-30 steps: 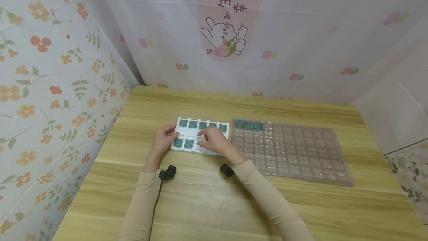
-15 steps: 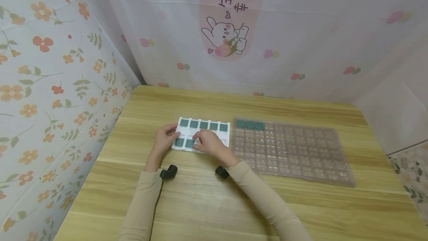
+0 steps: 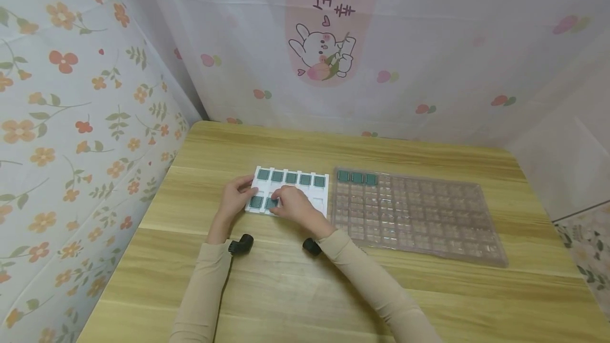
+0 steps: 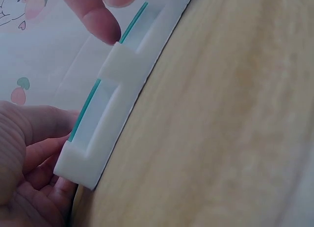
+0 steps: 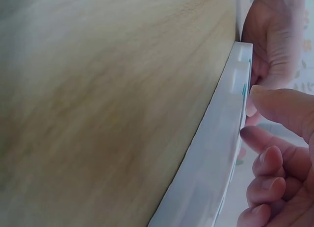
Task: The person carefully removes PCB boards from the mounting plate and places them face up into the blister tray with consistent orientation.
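Note:
A white tray (image 3: 307,198) on the table carries green square chips, with a full far row and two in the near row. My left hand (image 3: 235,198) grips its left end, thumb over the top edge and fingers curled at the side in the left wrist view. My right hand (image 3: 296,205) is at the second near-row chip (image 3: 270,203), thumb and index finger at its edges and partly covering it. The right wrist view shows that thumb (image 5: 282,107) and index finger close over the tray rim, the other fingers curled. That chip still sits in its slot.
Right of the white tray lies a clear plastic tray (image 3: 419,218) with many pockets and three green chips (image 3: 357,177) in its far left corner. Black wrist devices (image 3: 241,245) are by both wrists. Patterned curtains (image 3: 229,41) hang behind the wooden table (image 3: 267,290).
My right hand has moved left across the white tray, from beside the second near-row chip onto it, thumb and index finger drawing in at its edges. The left hand keeps its hold.

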A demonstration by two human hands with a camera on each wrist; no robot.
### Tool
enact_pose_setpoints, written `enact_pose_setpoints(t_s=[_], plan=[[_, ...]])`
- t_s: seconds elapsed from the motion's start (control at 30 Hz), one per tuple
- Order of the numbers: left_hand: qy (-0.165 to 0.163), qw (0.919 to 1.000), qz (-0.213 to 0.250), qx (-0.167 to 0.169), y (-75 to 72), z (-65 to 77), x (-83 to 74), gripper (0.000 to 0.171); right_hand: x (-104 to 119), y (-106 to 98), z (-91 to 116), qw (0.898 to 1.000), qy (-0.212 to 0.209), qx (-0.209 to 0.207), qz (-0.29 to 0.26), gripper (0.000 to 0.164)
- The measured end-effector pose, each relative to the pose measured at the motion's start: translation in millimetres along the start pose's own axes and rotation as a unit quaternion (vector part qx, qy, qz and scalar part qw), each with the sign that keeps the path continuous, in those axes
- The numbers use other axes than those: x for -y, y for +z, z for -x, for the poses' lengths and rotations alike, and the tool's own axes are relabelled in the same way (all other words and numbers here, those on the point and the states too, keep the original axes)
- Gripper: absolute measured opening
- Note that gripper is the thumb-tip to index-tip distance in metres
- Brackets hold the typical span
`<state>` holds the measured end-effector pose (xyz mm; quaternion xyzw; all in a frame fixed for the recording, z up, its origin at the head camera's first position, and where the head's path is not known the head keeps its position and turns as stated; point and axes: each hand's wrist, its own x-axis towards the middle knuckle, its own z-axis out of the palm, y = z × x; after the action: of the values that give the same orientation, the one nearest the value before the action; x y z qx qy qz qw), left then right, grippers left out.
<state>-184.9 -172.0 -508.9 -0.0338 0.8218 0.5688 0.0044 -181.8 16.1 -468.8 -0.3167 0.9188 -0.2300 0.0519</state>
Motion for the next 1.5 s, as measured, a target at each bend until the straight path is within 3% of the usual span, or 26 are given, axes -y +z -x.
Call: enact_pose_setpoints(t_s=[0.67,1.5], plan=[[0.003,1.0000,0.000,0.001,-1.2,1.5,-1.7,0.041,6.0,6.7,-3.0,0.997,0.044,-0.023,0.059,0.021],[0.002,1.0000,0.003,-0.004,-0.8,2.1,-3.5,0.041,7.1,5.6,-1.8,0.998,0.034,-0.028,0.050,0.019]])
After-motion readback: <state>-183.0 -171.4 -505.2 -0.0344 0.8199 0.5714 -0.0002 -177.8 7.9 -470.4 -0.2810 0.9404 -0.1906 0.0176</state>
